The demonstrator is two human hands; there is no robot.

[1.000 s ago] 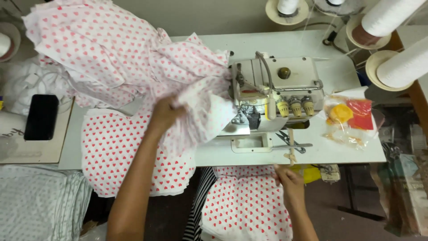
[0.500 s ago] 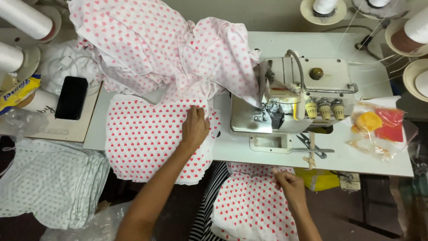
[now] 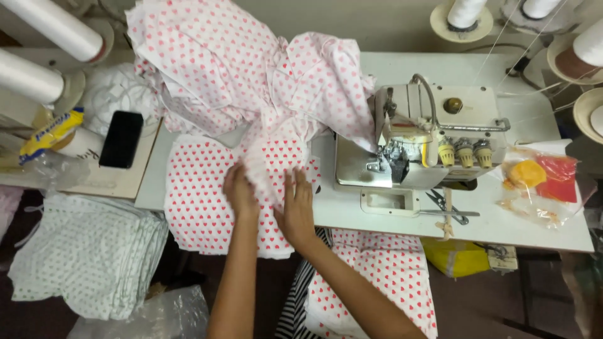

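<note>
Both hands lie on a flat piece of white cloth with red hearts that hangs over the near edge of the white table, to the left of the sewing machine. The left hand rests palm down on this cloth, fingers loosely curled at the edge of a gathered strip of the same fabric, touching it but not clearly gripping it. The right hand is spread flat and open, pressing the cloth just to the right of the strip, between it and the sewing machine.

Behind the hands, left of the sewing machine and partly against it, a big crumpled heap of the same heart-print fabric covers the back of the table. Further left of the machine, beyond the cloth, a black phone lies on a pale board. Below that board sits a folded stack of white fabric with small green dots. To the right of the sewing machine lies a clear plastic bag with orange and red contents, and small scissors lie in front of the machine. More heart-print cloth rests on the person's lap below the table edge.
</note>
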